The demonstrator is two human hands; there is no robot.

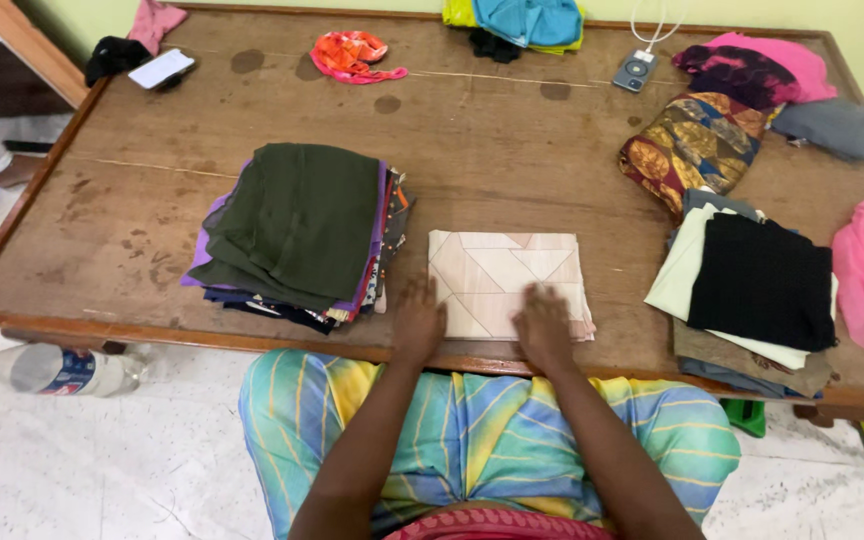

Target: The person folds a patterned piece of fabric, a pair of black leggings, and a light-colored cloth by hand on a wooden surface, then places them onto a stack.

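The person's lap, wrapped in a striped blue, yellow and green garment (482, 430), fills the near edge of the view, and both forearms reach from it onto the wooden bench (512, 150). The left hand (419, 322) lies flat, fingers held together, on the near left part of a folded cream cloth with a pale geometric line print (504, 275). The right hand (544, 328) lies flat in the same way on the cloth's near right part, just beside the left. Neither hand pinches anything; both press palm-down.

The folded cream cloth sits at the near edge of the bench, about its middle. Just left of the cloth stands a stack of folded clothes topped by a dark green piece (297, 225). Right of the cloth lies another pile with a black cloth on top (764, 282), and beyond that a patterned brown and gold garment (697, 145). Far beyond the cloth lie an orange rag (350, 53) and a white phone (161, 68). A plastic water bottle (52, 370) lies on the floor, left of the lap.
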